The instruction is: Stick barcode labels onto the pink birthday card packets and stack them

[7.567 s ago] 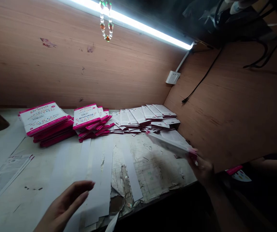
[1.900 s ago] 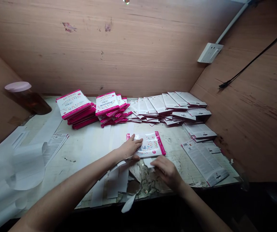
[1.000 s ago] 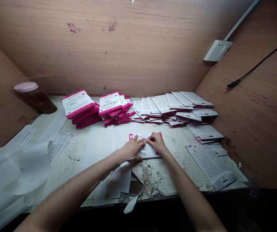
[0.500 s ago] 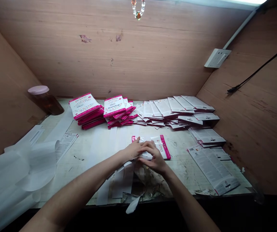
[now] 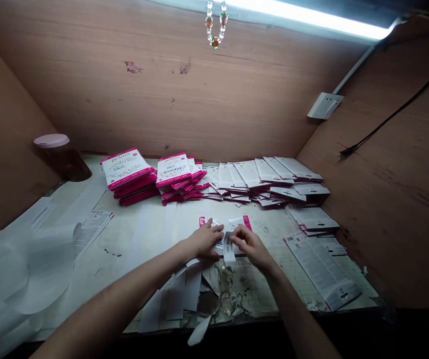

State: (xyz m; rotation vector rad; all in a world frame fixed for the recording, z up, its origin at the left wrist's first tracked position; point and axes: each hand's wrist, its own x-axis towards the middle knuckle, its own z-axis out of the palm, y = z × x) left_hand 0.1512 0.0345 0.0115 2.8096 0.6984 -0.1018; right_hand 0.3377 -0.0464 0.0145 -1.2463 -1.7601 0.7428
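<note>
A white and pink packet (image 5: pixel 244 223) lies flat on the table in front of me. My left hand (image 5: pixel 204 240) rests on its left part with the fingers spread. Between the thumb and fingers of my right hand (image 5: pixel 249 245) is a small whitish strip (image 5: pixel 229 249), held by its upper end over the middle of the packet. The strip hangs toward me and curves slightly. Part of the packet is hidden under my hands.
Pink-edged packet stacks (image 5: pixel 126 169) stand at the back left, with grey-white packets (image 5: pixel 249 174) spread to their right. A lidded jar (image 5: pixel 63 157) stands far left, near loose white sheets (image 5: pixel 23 274). Beads (image 5: pixel 215 42) hang above.
My right hand has moved right, away from my left, and the strip now shows in its fingers. My left hand stays on the packet. The view has tilted up slightly.
</note>
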